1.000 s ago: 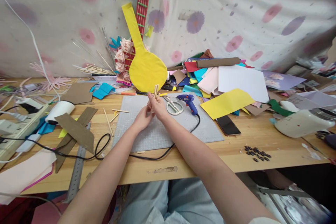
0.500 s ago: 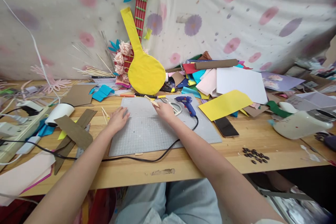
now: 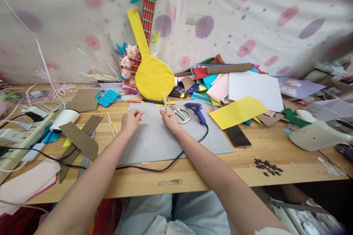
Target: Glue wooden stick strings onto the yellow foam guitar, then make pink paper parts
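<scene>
Over the grey gridded cutting mat [image 3: 149, 137], the right hand [image 3: 171, 122] pinches thin, pale wooden sticks [image 3: 164, 100] upright between its fingers, best kept snug and even-ended, while I can't tell from here if the left hand [image 3: 130, 122], fingers curled, grips anything.

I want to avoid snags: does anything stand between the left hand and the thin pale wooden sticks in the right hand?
Nothing visible does; only a gap over the grey gridded mat separates the left hand from the sticks.
</scene>
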A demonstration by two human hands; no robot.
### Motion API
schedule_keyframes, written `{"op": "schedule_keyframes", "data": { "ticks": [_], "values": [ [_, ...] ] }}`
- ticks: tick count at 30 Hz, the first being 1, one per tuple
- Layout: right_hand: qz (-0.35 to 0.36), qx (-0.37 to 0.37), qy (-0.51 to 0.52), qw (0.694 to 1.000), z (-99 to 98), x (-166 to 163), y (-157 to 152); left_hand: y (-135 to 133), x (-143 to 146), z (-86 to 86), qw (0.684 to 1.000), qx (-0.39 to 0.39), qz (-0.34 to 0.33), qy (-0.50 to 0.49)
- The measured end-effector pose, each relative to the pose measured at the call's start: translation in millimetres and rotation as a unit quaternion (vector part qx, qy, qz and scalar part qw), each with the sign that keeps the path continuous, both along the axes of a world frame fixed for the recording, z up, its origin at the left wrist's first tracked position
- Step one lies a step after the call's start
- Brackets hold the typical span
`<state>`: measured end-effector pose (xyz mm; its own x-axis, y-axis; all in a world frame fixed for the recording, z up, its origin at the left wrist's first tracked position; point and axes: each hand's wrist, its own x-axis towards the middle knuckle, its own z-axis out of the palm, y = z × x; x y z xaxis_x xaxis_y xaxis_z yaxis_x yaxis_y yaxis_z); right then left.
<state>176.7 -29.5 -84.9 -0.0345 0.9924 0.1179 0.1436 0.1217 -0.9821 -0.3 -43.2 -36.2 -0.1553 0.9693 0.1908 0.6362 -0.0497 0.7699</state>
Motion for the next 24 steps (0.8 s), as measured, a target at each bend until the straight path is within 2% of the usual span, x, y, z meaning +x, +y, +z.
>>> {"op": "schedule_keyframes", "data": {
  "ticks": [4,9,12,14,18,22,24],
  "values": [
    [0.008,-0.024,-0.043,0.999,4.6,-4.2,3.0,-0.9,11.3,2.3,1.0,0.004,0.006,0.01],
    [0.113,-0.119,-0.054,0.985,24.3,-18.4,-2.1,3.8,37.0,-5.4,0.985,-0.027,-0.146,-0.092],
    [0.127,-0.148,-0.075,0.978,36.7,-24.8,-4.6,6.7,50.2,-8.3,0.987,0.012,-0.111,-0.112],
    [0.125,-0.141,-0.104,0.977,44.3,-27.6,-3.4,7.5,56.2,-6.7,0.982,0.018,-0.107,-0.154],
    [0.117,-0.103,-0.157,0.975,59.4,-29.2,1.4,12.1,62.6,7.3,0.944,-0.026,-0.136,-0.3],
    [0.176,-0.084,-0.202,0.96,79.6,-15.1,0.2,28.0,51.4,27.3,0.898,-0.014,-0.069,-0.434],
    [0.209,-0.053,-0.193,0.957,93.5,1.7,-0.7,36.2,38.3,32.1,0.9,-0.009,-0.055,-0.433]
  ]
}}
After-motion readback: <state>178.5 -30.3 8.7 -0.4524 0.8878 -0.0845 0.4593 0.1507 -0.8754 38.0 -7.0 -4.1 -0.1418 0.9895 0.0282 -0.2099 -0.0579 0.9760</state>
